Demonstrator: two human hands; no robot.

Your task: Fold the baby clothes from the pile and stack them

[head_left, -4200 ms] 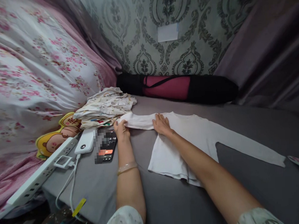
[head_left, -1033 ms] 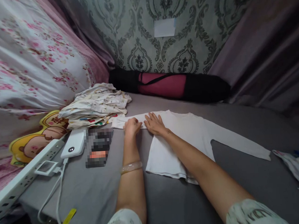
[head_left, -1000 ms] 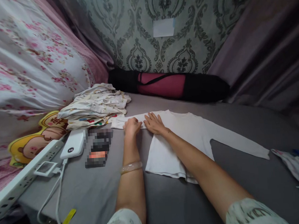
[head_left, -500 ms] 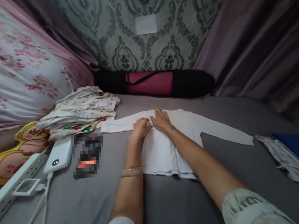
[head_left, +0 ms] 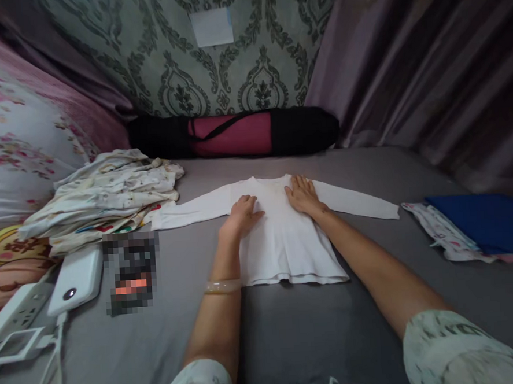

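Observation:
A white long-sleeved shirt point(head_left: 280, 237) lies spread on a grey bed sheet point(head_left: 291, 334), neckline toward the wall and both sleeves stretched out sideways. My left hand point(head_left: 244, 214) rests on the shirt's left side near the armpit, thumb apart from the fingers. On the right shoulder area, my right hand point(head_left: 303, 195) lies flat with its fingers spread. Neither hand grips the cloth. A pale bangle point(head_left: 223, 287) circles my left wrist. The cloth under both palms is hidden.
A crumpled pile of patterned clothes point(head_left: 104, 195) touches the left cuff. Folded blue cloth point(head_left: 484, 221) lies at right. A black and pink long bag point(head_left: 231, 134) lines the wall. At left are a white power bank point(head_left: 77, 278), a power strip point(head_left: 22, 305) and a pixelated patch.
My right hand has moved from the shirt's upper middle to its right shoulder. The left hand stays at the left side. The camera view has shifted to the right.

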